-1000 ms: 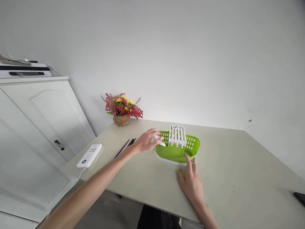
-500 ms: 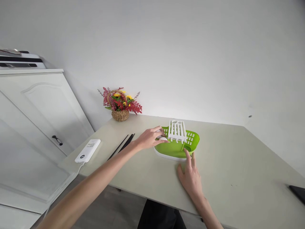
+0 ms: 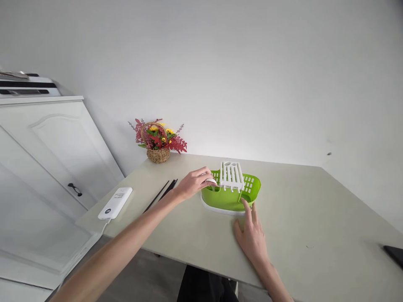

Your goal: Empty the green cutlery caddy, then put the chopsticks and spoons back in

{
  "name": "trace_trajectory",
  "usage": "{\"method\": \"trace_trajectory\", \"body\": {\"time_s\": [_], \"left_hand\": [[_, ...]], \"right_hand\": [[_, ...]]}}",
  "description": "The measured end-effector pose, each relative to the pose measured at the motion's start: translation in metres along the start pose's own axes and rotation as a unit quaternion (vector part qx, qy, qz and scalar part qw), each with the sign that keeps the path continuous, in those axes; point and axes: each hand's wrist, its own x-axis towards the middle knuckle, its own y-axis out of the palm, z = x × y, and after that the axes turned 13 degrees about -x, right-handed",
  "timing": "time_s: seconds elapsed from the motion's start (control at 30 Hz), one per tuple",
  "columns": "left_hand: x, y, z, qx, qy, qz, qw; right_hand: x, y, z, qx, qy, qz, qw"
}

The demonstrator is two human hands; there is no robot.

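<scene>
A green cutlery holder with slotted sides and a white base stands on the table. Across its middle sits a white slatted rack with small hooks along the front. My left hand is closed on white spoons at the left end of the holder; their rounded ends show, and the fingers hide part of them. With fingers apart, my right hand touches the holder's front right rim with its fingertips, the thumb resting lower near the tabletop.
Black chopsticks lie left of the holder. Farther left is a white power bank with a cable. A wicker basket of flowers stands by the wall. A dark flat object lies at the right edge. A white cabinet borders the table's left side.
My left hand has drawn slightly left, and the white spoons sit differently in its fingers. My right hand stays at the rim. The whole view has shifted slightly.
</scene>
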Motion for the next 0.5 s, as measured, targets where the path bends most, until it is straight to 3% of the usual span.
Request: {"method": "trace_trajectory", "body": {"time_s": [0.13, 0.3, 0.4, 0.5], "left_hand": [[-0.001, -0.002, 0.002, 0.008, -0.006, -0.044, 0.999], [0.006, 0.004, 0.022, 0.025, -0.039, -0.148, 0.988], [0.016, 0.002, 0.034, 0.051, -0.092, -0.235, 0.966], [0.025, -0.008, 0.043, 0.053, -0.167, -0.337, 0.925]], "right_hand": [[0.001, 0.002, -0.002, 0.002, -0.008, -0.006, 1.000], [0.001, -0.002, 0.000, 0.000, 0.000, 0.004, 1.000], [0.002, -0.007, 0.003, 0.004, 0.005, 0.008, 1.000], [0.002, -0.010, 0.006, 0.008, 0.005, 0.007, 1.000]]}}
